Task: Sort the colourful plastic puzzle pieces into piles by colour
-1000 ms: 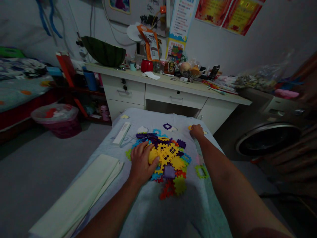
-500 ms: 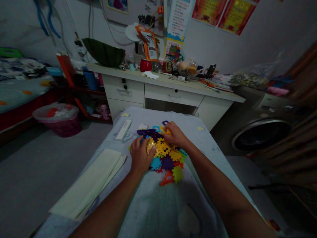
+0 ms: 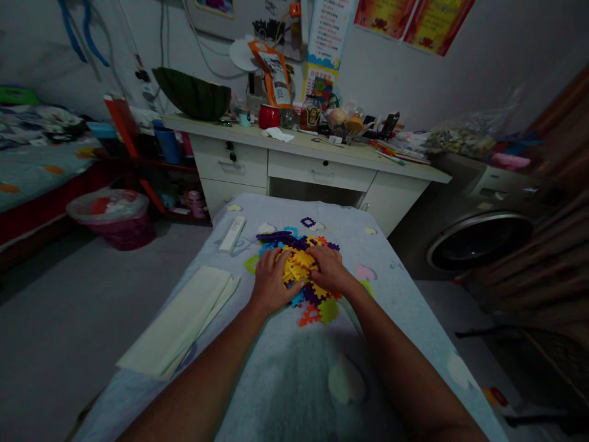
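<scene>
A heap of toothed, gear-edged plastic building pieces lies on the cloth-covered table. My left hand curls round the left side of a yellow bunch of pieces, thumb in front and fingers behind. From the right, my right hand closes on the same yellow bunch. Purple pieces lie behind the hands. In front are a lime-green piece and an orange piece. Another lime piece sits left of my left hand. My palms hide part of the heap.
A folded cream cloth and a white narrow box lie left of the heap. One purple piece lies apart behind it. Beyond stand a cluttered white desk and a washing machine. A bin is on the floor.
My right hand has come down from the back of the heap towards my left hand, and both now enclose the yellow pieces. Orange and purple pieces behind the right hand are uncovered.
</scene>
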### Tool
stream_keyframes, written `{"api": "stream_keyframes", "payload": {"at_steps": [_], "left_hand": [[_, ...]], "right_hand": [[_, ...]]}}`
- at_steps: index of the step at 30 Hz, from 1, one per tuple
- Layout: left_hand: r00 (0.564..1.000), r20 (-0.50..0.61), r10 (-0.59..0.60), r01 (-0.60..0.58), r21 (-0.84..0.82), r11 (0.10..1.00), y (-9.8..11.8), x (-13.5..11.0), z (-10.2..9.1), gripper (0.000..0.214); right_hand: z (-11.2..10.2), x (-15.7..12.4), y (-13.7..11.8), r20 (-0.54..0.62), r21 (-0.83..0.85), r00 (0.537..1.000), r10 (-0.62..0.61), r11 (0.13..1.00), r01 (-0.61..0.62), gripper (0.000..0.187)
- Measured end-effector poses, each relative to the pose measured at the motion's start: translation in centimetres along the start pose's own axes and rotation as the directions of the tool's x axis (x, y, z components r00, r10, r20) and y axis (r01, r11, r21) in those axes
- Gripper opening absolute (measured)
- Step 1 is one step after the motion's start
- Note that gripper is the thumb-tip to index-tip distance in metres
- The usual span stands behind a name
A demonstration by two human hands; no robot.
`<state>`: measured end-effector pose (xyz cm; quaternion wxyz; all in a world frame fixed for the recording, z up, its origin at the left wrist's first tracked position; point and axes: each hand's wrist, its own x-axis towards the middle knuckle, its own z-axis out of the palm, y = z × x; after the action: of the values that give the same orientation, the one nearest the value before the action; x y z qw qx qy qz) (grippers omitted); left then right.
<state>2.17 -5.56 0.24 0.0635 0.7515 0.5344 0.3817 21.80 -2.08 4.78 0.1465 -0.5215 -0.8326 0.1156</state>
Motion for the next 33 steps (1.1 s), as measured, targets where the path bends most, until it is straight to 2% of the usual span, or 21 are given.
{"api": "stream_keyframes", "payload": {"at_steps": [4,8,11,14,17,21,24,26,29,33], "left_hand": [[0.99,0.057,0.131,-0.127,-0.075,0.989,0.4,-0.1,-0.2,0.073],[0.977,0.085,0.195,-0.186,-0.104,0.977,0.7,-0.2,-0.5,0.06],[0.993,0.067,0.097,-0.096,-0.014,0.995,0.6,-0.3,-0.6,0.05],[0.999,-0.009,-0.047,0.048,0.148,0.988,0.3,-0.4,-0.7,0.044],[0.995,-0.016,-0.099,0.099,0.246,0.964,0.3,-0.5,-1.0,0.044],[0.994,0.042,-0.101,0.084,0.297,0.951,1.3,-0.6,-1.4,0.046],[0.989,0.104,-0.106,0.066,0.328,0.942,2.5,-0.4,-2.0,0.047],[0.981,0.156,-0.113,0.052,0.348,0.936,3.2,-0.1,-2.7,0.046],[0.961,0.256,-0.105,0.012,0.338,0.941,3.9,0.8,-4.1,0.045],[0.907,0.397,-0.141,0.021,0.293,0.956,3.6,2.7,-5.7,0.05]], "right_hand": [[-0.8,-1.0,2.0,-0.028,-0.025,0.993,0.112,0.993,-0.113,0.058],[-1.6,-2.1,2.8,-0.127,-0.039,0.977,0.173,0.983,-0.18,0.054],[-1.7,-3.5,2.2,-0.139,-0.048,0.973,0.182,0.981,-0.191,0.055],[-1.0,-4.9,1.4,-0.103,-0.049,0.973,0.205,0.976,-0.211,0.068],[0.2,-5.6,1.2,-0.1,-0.016,0.974,0.205,0.978,-0.208,0.069],[1.6,-5.2,2.0,-0.257,0.105,0.954,0.154,0.986,-0.131,0.056],[2.0,-4.9,2.9,-0.408,0.189,0.9,0.152,0.979,-0.079,0.049],[1.9,-5.0,3.6,-0.474,0.215,0.86,0.191,0.972,-0.098,0.045],[1.7,-5.4,4.5,-0.5,0.194,0.829,0.248,0.966,-0.172,0.042],[1.5,-6.0,5.0,-0.429,0.115,0.843,0.325,0.945,-0.306,0.051]]}}
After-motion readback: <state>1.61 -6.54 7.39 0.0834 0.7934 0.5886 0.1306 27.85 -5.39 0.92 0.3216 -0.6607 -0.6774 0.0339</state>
